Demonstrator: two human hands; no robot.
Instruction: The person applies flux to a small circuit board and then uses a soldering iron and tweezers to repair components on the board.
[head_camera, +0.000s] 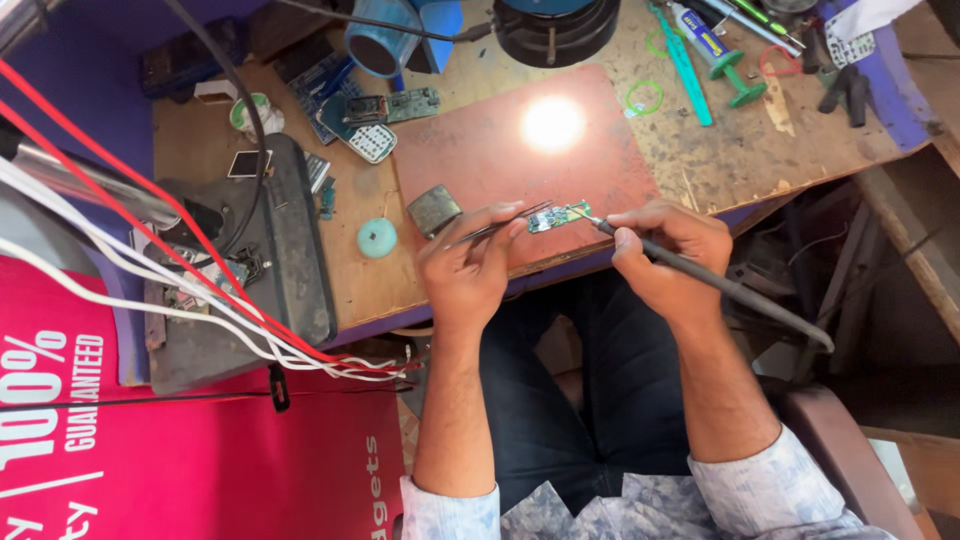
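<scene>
Soldering on the small green circuit board, I pinch tweezers in my left hand and grip the soldering iron like a pen in my right hand. It lies on the red mat near the desk edge. Best, I judge, to brace both wrists and touch the tip only briefly.

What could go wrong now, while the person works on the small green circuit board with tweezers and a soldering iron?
The small green circuit board lies near the front edge of the reddish mat, so a push might slide it off. The soldering iron in the right hand has its tip close to the fingers of the left hand, which holds the tweezers; a slip could burn them.
</scene>
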